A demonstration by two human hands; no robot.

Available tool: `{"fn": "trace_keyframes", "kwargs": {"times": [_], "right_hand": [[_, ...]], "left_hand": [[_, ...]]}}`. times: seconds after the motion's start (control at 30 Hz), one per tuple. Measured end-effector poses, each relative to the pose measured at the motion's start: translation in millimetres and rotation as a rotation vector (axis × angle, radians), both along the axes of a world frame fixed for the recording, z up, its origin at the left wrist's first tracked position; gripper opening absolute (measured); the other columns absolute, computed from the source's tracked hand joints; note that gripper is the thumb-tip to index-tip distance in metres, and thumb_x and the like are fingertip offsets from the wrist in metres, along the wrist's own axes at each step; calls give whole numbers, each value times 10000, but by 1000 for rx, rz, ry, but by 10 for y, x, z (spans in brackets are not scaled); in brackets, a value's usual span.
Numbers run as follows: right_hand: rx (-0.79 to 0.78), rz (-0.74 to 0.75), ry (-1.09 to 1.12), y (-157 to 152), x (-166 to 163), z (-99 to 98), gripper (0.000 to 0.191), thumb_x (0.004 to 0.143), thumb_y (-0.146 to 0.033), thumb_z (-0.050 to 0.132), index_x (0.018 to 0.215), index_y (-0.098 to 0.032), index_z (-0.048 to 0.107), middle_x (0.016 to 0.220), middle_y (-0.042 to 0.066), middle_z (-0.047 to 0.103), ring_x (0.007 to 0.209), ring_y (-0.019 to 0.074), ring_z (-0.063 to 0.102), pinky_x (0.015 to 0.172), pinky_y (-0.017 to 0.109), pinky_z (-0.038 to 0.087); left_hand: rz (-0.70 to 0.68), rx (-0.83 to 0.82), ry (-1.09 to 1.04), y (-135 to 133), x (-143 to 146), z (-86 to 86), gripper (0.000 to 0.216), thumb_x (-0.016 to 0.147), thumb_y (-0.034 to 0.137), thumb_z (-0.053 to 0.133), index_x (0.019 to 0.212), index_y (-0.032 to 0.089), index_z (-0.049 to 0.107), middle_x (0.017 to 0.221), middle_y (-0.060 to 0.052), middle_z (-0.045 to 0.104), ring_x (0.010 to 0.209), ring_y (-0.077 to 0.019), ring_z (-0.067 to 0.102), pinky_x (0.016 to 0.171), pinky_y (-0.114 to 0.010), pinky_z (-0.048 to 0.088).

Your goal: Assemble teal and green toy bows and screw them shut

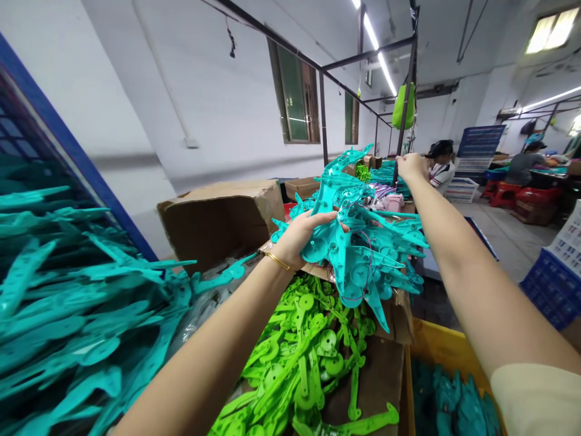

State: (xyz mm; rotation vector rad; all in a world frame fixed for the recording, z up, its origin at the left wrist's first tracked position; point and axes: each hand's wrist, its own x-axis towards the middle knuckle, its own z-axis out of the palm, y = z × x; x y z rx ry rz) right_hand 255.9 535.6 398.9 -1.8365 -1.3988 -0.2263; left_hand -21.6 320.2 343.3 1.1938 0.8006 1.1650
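My left hand (303, 237) is closed around a thick bundle of teal plastic parts (363, 242), held up over a cardboard box. The bundle is tied with a thin pink band. A gold bracelet sits on that wrist. My right hand (411, 166) reaches far forward past the bundle, fingers curled near a black upright post (405, 109); what it grips is hidden. Below the bundle lies a heap of bright green plastic parts (304, 357) in the cardboard box (381, 381).
A big pile of teal parts (68, 303) fills the left. An open brown carton (218, 218) stands behind. A yellow crate (436, 345) with teal parts sits lower right, blue crates (551, 287) farther right. Other people sit working at the back right (442, 160).
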Motion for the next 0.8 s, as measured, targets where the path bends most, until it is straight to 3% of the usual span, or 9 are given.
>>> {"fn": "trace_keyframes", "kwargs": {"times": [0.23,0.43,0.53,0.63,0.8], "right_hand": [[208,25,20,-218,64,215,420,966,-402,347,1037,-136,664,1034,171,673,988,267,602,855,382,469],[440,219,-11,-703,39,595,400,954,-371,445,865,-74,698,733,63,615,703,130,507,689,268,404],[482,351,-36,-1139,-66,742,365,929,-343,513,849,-52,717,668,26,569,636,92,449,626,256,354],[525,526,-32,-1692,-214,748,308,876,-320,600,759,-64,726,570,-20,476,575,73,397,592,260,317],[449,759,67,-2819,-262,408,292,858,-348,603,662,-151,693,531,-58,363,524,55,399,559,232,307]], "left_hand": [[1,52,-38,-88,-48,53,313,732,312,724,1001,170,646,781,-43,717,592,-187,677,541,-323,590],[65,139,-88,-331,-111,82,369,771,339,682,1082,158,600,722,-28,700,574,-177,671,528,-288,574],[80,190,-101,-566,-101,33,446,765,341,694,1156,163,575,722,-15,692,544,-159,655,482,-250,544],[93,229,-104,-885,-35,-52,465,767,357,701,1172,163,580,710,-9,685,518,-141,640,450,-216,512],[157,248,-84,-1501,143,-264,492,780,384,700,1221,210,570,731,-16,696,566,-151,655,488,-225,533]]}}
